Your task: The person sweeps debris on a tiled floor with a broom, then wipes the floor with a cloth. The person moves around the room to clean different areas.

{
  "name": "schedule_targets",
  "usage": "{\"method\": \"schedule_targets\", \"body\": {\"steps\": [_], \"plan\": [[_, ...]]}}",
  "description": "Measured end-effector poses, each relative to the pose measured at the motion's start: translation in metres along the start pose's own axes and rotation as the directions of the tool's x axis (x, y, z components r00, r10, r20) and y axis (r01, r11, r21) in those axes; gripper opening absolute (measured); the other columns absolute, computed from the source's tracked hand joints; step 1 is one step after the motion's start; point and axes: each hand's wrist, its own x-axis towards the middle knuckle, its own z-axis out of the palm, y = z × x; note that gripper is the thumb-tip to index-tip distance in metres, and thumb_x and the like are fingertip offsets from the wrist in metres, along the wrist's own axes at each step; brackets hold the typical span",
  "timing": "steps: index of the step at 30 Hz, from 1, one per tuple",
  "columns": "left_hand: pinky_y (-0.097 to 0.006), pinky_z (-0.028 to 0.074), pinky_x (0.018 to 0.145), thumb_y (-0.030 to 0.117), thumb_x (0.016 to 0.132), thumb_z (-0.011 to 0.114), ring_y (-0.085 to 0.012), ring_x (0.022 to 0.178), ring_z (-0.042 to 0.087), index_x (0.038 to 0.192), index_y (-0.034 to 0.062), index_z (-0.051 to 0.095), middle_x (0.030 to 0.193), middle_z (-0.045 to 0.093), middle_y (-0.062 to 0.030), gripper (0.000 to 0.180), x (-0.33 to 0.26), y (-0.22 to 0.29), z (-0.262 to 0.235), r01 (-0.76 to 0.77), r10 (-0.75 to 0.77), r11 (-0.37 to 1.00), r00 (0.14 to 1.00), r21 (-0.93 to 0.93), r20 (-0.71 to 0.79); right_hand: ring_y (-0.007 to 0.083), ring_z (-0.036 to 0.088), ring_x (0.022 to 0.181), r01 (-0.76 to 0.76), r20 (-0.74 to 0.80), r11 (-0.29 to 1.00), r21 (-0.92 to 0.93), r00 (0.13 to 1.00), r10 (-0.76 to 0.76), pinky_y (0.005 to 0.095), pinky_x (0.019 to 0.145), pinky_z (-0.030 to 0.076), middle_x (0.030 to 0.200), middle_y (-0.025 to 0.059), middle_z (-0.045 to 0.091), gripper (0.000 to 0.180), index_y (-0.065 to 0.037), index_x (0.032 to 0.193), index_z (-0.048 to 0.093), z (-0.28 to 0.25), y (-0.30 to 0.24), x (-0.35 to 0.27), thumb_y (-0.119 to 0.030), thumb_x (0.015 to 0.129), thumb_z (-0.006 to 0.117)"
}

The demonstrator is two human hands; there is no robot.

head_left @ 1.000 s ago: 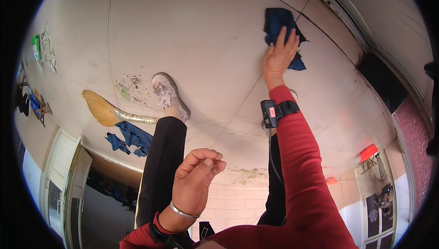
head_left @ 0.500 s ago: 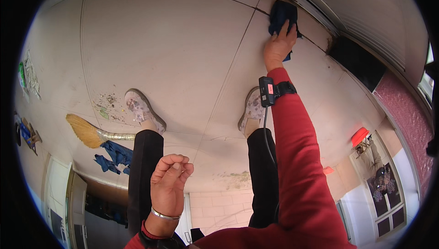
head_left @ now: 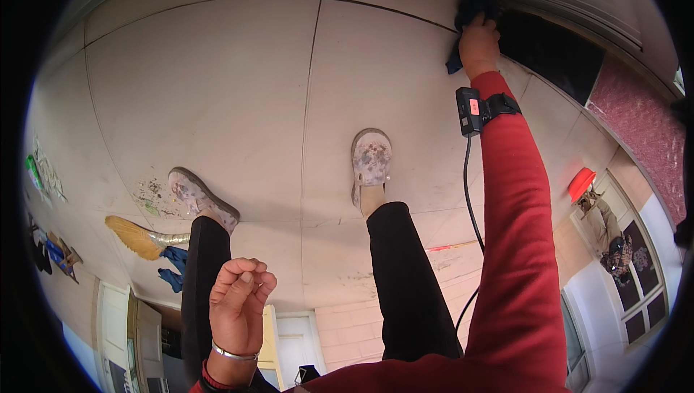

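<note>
My right hand (head_left: 480, 48), at the end of a stretched-out arm, grips a dark blue cloth (head_left: 475, 3) at the far right. The cloth is bunched against the tiled floor (head_left: 217, 89) by the base of a door frame. One end of it hangs out beside my hand, and my fingertips are partly lost in its folds. My left hand (head_left: 237, 305) is raised near my left leg, away from the floor. Its fingers are curled in towards the thumb, and I see nothing in them.
A straw broom (head_left: 137, 238) lies at the left over a blue cloth (head_left: 173, 266). Crumbs of dirt (head_left: 155, 196) are scattered near my left shoe (head_left: 202, 194). A black panel (head_left: 551, 50) and a reddish mat (head_left: 640, 129) lie to the right of my right hand.
My right hand and the dark blue cloth have moved right along the floor's far edge, closer to the black panel. My right foot has shifted, and the whole view has moved. The left hand stays curled.
</note>
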Motion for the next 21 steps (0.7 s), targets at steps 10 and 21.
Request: {"method": "schedule_targets", "body": {"steps": [10, 21], "plan": [[-0.031, 0.054, 0.085, 0.008, 0.094, 0.058, -0.0167, 0.086, 0.065, 0.104, 0.0037, 0.062, 0.099, 0.066, -0.0086, 0.011, -0.009, -0.01, 0.023, 0.011, -0.012, 1.0, 1.0, 0.009, 0.026, 0.033, 0.065, 0.106, 0.026, 0.683, 0.997, -0.073, 0.73, 0.031, 0.0407, 0.088, 0.053, 0.117, 0.0205, 0.063, 0.038, -0.002, 0.117, 0.065, -0.044, 0.037, -0.053, -0.024, 0.087, 0.06], [-0.031, 0.053, 0.085, 0.012, 0.095, 0.057, -0.0151, 0.088, 0.064, 0.106, 0.0062, 0.059, 0.102, 0.063, -0.0059, 0.012, 0.001, -0.03, 0.019, 0.004, -0.005, 0.998, 1.0, 0.063, 0.008, 0.026, 0.061, 0.086, 0.352, 0.17, 0.812, -0.466, 0.936, -0.308, 0.0394, 0.065, 0.054, 0.099, 0.0064, 0.059, 0.011, -0.008, 0.085, 0.071, 0.001, 0.089, 0.016, -0.013, 0.08, 0.063]]}}
